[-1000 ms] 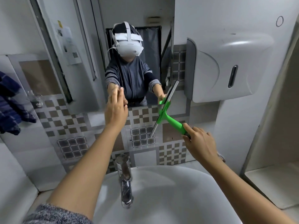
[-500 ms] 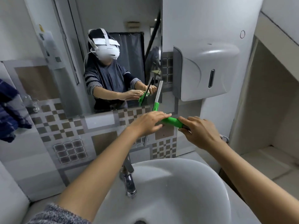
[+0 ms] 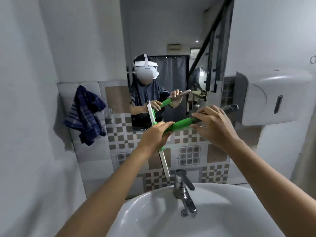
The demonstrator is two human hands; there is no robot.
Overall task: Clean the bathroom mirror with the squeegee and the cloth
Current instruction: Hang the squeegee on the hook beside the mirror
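Note:
A green-handled squeegee [image 3: 181,125] hangs in front of the mirror [image 3: 174,40], held by both hands. My left hand [image 3: 153,137] grips the green part near the head. My right hand [image 3: 213,124] wraps the handle where green meets the dark grey end, which sticks out to the right. The white blade [image 3: 164,164] points down toward the tap, and its upper end shows above my left hand. The blade is off the glass, over the tiled wall. A dark blue checked cloth [image 3: 85,117] hangs on the wall at the left, away from both hands.
A white basin [image 3: 239,211] with a chrome tap [image 3: 183,190] lies below my arms. A white paper dispenser [image 3: 273,96] juts from the right wall. Patterned tiles [image 3: 119,134] run under the mirror. A small clear object sits on the ledge near the cloth.
My view swung left, bringing the cloth into sight. The squeegee's handle tilted up to the right and its blade now points down. My left hand went from the mirror to the squeegee.

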